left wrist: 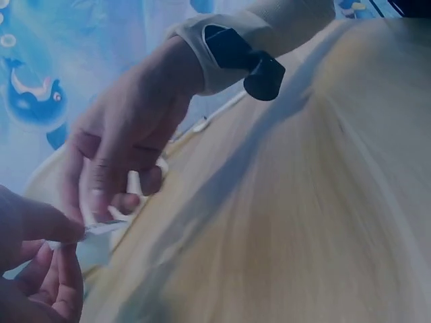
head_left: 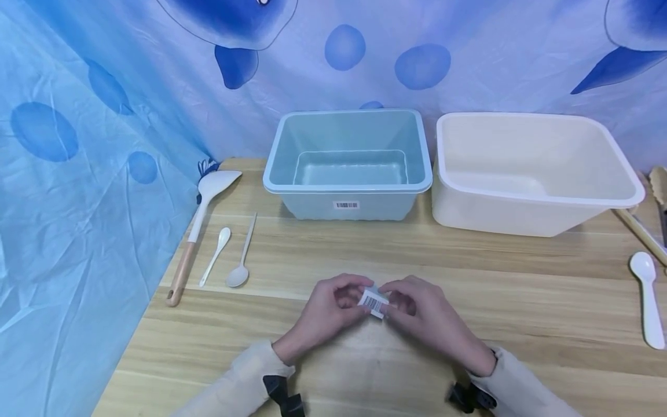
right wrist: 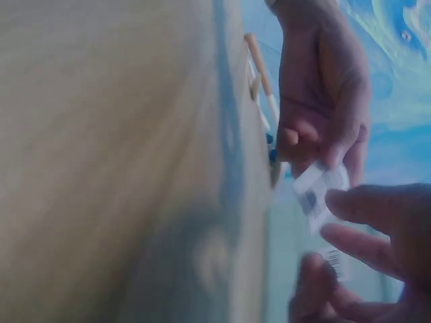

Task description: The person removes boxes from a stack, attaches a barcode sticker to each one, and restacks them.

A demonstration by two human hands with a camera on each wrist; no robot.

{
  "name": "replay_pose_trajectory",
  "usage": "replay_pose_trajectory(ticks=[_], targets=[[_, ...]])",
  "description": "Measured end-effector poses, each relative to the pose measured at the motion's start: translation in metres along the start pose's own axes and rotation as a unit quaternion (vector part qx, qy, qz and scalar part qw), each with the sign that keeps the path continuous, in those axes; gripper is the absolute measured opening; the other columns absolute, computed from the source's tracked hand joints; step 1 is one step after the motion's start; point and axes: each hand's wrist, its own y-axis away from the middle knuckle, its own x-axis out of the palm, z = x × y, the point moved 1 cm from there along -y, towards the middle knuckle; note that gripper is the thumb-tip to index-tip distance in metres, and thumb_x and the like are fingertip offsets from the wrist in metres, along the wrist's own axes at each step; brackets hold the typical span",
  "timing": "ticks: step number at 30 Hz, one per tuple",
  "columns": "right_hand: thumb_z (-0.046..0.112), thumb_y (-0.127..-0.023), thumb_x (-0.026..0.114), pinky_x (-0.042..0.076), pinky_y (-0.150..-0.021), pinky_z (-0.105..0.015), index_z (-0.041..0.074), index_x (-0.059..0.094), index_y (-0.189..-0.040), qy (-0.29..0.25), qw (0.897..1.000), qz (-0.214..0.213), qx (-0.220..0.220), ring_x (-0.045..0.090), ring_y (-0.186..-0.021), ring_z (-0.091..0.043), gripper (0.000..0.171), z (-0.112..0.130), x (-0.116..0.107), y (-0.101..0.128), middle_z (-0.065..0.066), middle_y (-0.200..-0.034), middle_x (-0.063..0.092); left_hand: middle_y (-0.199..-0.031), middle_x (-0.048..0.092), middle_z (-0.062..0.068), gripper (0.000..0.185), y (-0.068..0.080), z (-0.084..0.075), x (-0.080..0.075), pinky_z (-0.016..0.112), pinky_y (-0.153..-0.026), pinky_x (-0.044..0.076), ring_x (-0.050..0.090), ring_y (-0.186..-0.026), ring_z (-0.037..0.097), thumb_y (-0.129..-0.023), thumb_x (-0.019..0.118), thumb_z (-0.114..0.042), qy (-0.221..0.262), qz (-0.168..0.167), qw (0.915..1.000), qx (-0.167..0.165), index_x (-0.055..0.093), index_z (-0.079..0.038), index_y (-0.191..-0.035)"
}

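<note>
A small white barcode label [head_left: 373,303] is held between both hands above the wooden table, its printed side facing up in the head view. My left hand [head_left: 330,307] pinches its left edge between thumb and fingers. From the other side, my right hand [head_left: 427,307] grips the right edge with thumb and forefinger. The right wrist view shows the white label [right wrist: 320,195] tilted between the left hand's fingertips [right wrist: 333,153] and those of the right hand. Seen from the left wrist, the label appears thin and nearly edge-on.
Behind the hands stand a light blue tub [head_left: 348,189] with a barcode on its front and a white tub [head_left: 537,200]. A spatula [head_left: 195,231] and two small spoons, one grey [head_left: 238,276], one white [head_left: 215,255], lie left; another white spoon [head_left: 648,298] lies right.
</note>
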Motion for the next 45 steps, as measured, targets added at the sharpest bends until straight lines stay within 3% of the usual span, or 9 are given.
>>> replay_pose_trajectory(ticks=[3, 9, 16, 22, 32, 36, 40, 45], targets=[[0.014, -0.078, 0.080, 0.048, -0.056, -0.018, 0.014, 0.073, -0.100, 0.044, 0.996, -0.051, -0.050, 0.054, -0.069, -0.003, 0.024, 0.008, -0.004, 0.001, 0.005, -0.086, 0.063, -0.100, 0.067, 0.018, 0.038, -0.002, -0.005, 0.003, 0.023, -0.077, 0.057, 0.065, -0.089, 0.017, -0.078, 0.070, 0.008, 0.006, -0.009, 0.9999, 0.007, 0.065, 0.001, -0.115], [0.009, -0.075, 0.081, 0.049, -0.053, -0.017, 0.011, 0.074, -0.092, 0.057, 0.984, -0.123, -0.117, 0.056, -0.065, -0.001, 0.018, 0.017, -0.006, 0.002, 0.003, -0.086, 0.067, -0.102, 0.069, 0.018, 0.033, -0.005, -0.014, 0.013, 0.022, -0.077, 0.057, 0.066, -0.089, 0.013, -0.080, 0.069, 0.007, 0.042, -0.013, 0.9990, -0.001, 0.067, 0.000, -0.113], [0.003, -0.071, 0.082, 0.048, -0.056, -0.015, 0.009, 0.074, -0.088, 0.074, 0.972, -0.164, -0.149, 0.058, -0.067, -0.004, 0.020, 0.018, -0.003, 0.004, 0.003, -0.085, 0.066, -0.103, 0.070, 0.018, 0.031, -0.005, -0.021, 0.020, 0.019, -0.076, 0.056, 0.066, -0.090, 0.013, -0.080, 0.070, 0.006, 0.056, -0.025, 0.9981, -0.012, 0.068, 0.001, -0.110], [0.003, -0.074, 0.079, 0.047, -0.061, -0.010, 0.005, 0.074, -0.089, 0.073, 0.968, -0.160, -0.181, 0.058, -0.070, -0.007, 0.016, 0.015, -0.001, 0.005, 0.000, -0.086, 0.065, -0.102, 0.072, 0.018, 0.028, -0.005, -0.022, 0.022, 0.017, -0.077, 0.055, 0.067, -0.089, 0.013, -0.079, 0.070, 0.006, 0.062, -0.042, 0.9962, -0.044, 0.070, 0.001, -0.107], [0.002, -0.074, 0.079, 0.048, -0.061, -0.010, 0.008, 0.074, -0.088, 0.043, 0.971, -0.160, -0.173, 0.060, -0.068, -0.008, 0.016, 0.010, -0.002, 0.006, -0.001, -0.085, 0.067, -0.104, 0.071, 0.019, 0.030, -0.005, -0.021, 0.023, 0.018, -0.078, 0.055, 0.067, -0.089, 0.013, -0.079, 0.069, 0.006, 0.088, -0.035, 0.9944, -0.048, 0.069, 0.003, -0.109], [0.008, -0.079, 0.077, 0.049, -0.060, -0.013, 0.009, 0.072, -0.086, 0.031, 0.972, -0.156, -0.174, 0.058, -0.067, -0.006, 0.008, 0.007, -0.002, 0.005, 0.001, -0.084, 0.067, -0.103, 0.071, 0.019, 0.033, -0.005, -0.019, 0.024, 0.018, -0.076, 0.055, 0.066, -0.088, 0.011, -0.076, 0.070, 0.006, 0.117, -0.036, 0.9906, -0.060, 0.068, 0.004, -0.110], [0.015, -0.086, 0.072, 0.049, -0.059, -0.014, 0.010, 0.071, -0.084, 0.020, 0.974, -0.143, -0.174, 0.058, -0.068, -0.005, 0.005, 0.004, -0.002, 0.005, 0.002, -0.085, 0.068, -0.105, 0.071, 0.016, 0.029, -0.005, -0.017, 0.025, 0.020, -0.079, 0.054, 0.067, -0.089, 0.010, -0.082, 0.069, -0.003, 0.150, -0.050, 0.9844, -0.078, 0.068, 0.004, -0.110], [0.018, -0.088, 0.070, 0.050, -0.061, -0.014, 0.011, 0.070, -0.085, 0.018, 0.977, -0.119, -0.174, 0.059, -0.072, -0.004, 0.007, 0.003, -0.002, 0.005, 0.002, -0.088, 0.068, -0.104, 0.073, 0.015, 0.027, -0.007, -0.015, 0.026, 0.022, -0.081, 0.053, 0.069, -0.088, 0.011, -0.089, 0.067, -0.017, 0.148, -0.077, 0.9817, -0.092, 0.070, 0.003, -0.106]])
